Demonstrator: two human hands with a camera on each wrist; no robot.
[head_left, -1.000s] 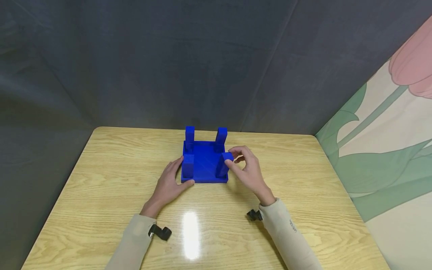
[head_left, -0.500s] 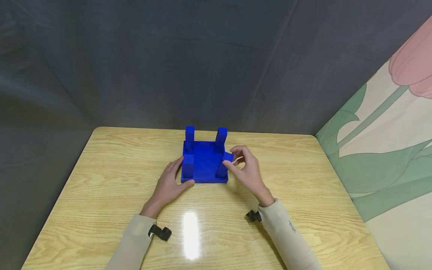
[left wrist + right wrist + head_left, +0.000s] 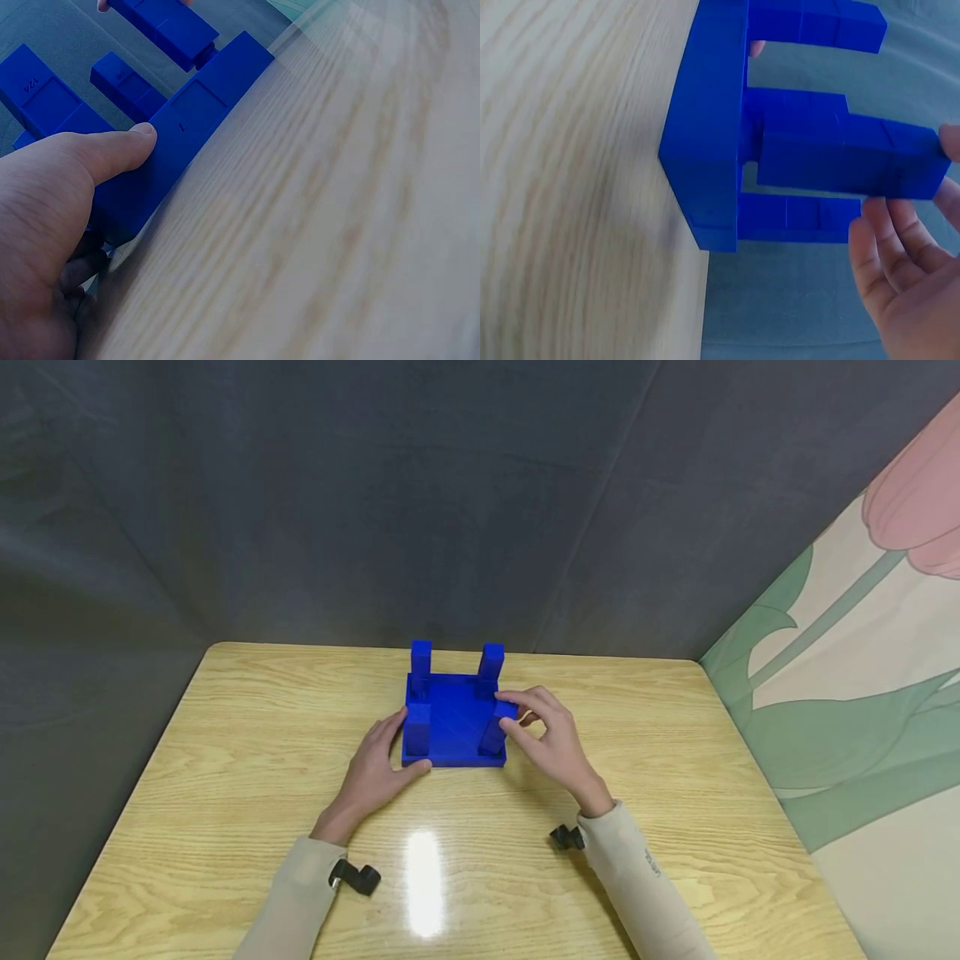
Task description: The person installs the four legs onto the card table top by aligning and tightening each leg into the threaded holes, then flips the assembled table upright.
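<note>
A blue square base [image 3: 455, 727] with a raised rim lies on the table, and several blue square posts stand up from its corners. My left hand [image 3: 372, 772] holds the near left corner, its thumb [image 3: 127, 150] against the front side, the other fingers along the left side. With my right hand [image 3: 555, 739] I grip the top of the near right post [image 3: 492, 735] between thumb and fingers. In the right wrist view a narrow neck [image 3: 751, 139] shows between that post and the base. The near left post [image 3: 418, 731] stands beside my left fingers.
The light wood table [image 3: 262, 760] ends at a dark curtain [image 3: 375, 510] behind the base. A flower-patterned cloth [image 3: 862, 718] hangs on the right. Black camera mounts [image 3: 356, 877] sit on both sleeves.
The right fingers have shifted around the near right post's top; the index finger now reaches farther left along its far side. The post's top has turned slightly. My left hand and the base stay put.
</note>
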